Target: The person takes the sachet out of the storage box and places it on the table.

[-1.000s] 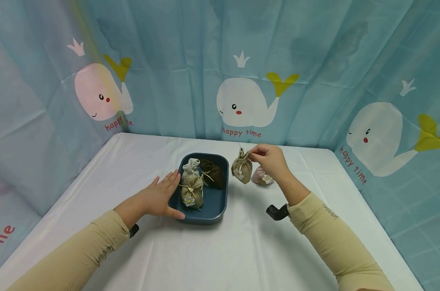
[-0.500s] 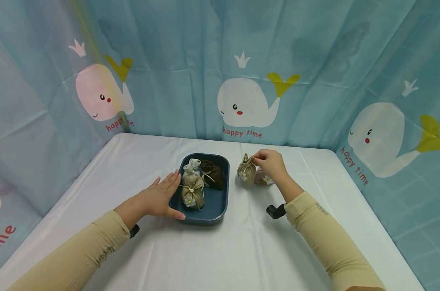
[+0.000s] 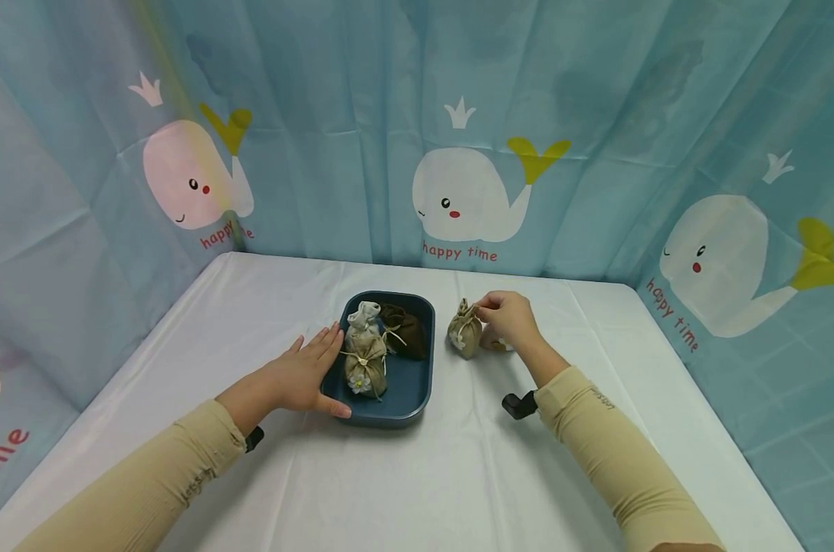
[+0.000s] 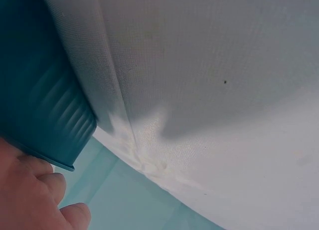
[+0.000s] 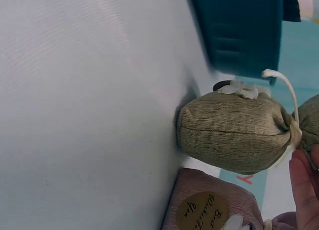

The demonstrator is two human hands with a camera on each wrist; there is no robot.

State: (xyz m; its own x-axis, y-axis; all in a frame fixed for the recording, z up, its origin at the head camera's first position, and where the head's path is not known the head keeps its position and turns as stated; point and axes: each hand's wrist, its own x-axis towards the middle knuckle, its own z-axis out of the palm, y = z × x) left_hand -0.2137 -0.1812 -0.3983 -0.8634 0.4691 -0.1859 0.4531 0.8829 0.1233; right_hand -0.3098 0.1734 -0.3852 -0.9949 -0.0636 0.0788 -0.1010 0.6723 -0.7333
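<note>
My right hand [image 3: 512, 318] pinches the gathered neck of an olive-tan drawstring pouch [image 3: 465, 333] with a white flower. The pouch stands upright right of a dark blue box [image 3: 389, 420], and its base meets the white cloth in the right wrist view, where a pale cord loops from its neck. Beside it sits a dusky pink pouch [image 5: 199, 187] bearing a round label, partly hidden by my hand in the head view. My left hand [image 3: 300, 379] rests along the box's left side, fingers straight and spread, thumb at the front corner.
Inside the box lie a tan pouch [image 3: 365, 366] with a flower, a pale grey pouch [image 3: 363, 318] behind it, and a dark brown pouch [image 3: 410, 336]. A white cloth [image 3: 403, 491] covers the table. A blue whale-print curtain [image 3: 307, 153] hangs around the back and sides.
My right hand has lowered the olive-tan pouch from the air down to the cloth, beside the pink pouch. My left hand has stayed on the box.
</note>
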